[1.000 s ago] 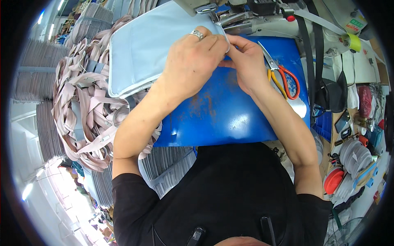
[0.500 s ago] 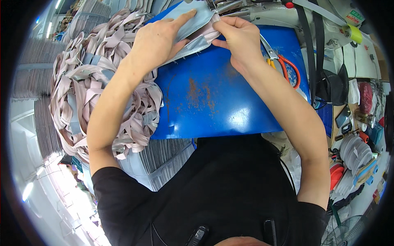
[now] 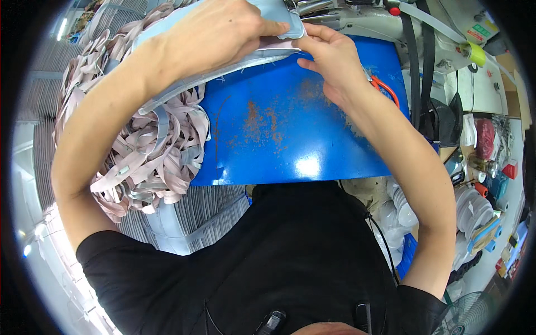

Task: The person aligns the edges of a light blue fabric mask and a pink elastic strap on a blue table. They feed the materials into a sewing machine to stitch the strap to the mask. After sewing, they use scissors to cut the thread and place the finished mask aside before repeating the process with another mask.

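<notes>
A: Your left hand [image 3: 215, 33] lies flat, palm down, on the pale blue fabric piece [image 3: 184, 84] at the far edge of the blue worktop [image 3: 290, 134]. Fingers point right, toward the sewing machine [image 3: 357, 19].

B: And the grip on that side?

A: Fingers together, pressing the cloth down rather than pinching it, as far as the view shows. Thumb side is hidden under the hand.

B: Right hand?

A: Your right hand [image 3: 332, 58] sits just beside the left, fingertips [image 3: 306, 46] closed on the corner of the same fabric, where a grey-pink strap edge shows beneath the blue. The two hands nearly touch at that corner.

B: Where does the cloth lie?

A: It runs from the machine leftward and down, off the worktop's left edge, over a heap of grey-pink webbing straps [image 3: 139, 151] piled to your left.

B: Anything else close by?

A: Orange-handled scissors [image 3: 385, 89] on the worktop, mostly covered by your right wrist. Rusty patches mark the middle of the blue surface. Black straps [image 3: 416, 67] hang down at the right of the machine. Further right, a cluttered shelf, too small and bent by the lens to sort out.
</notes>
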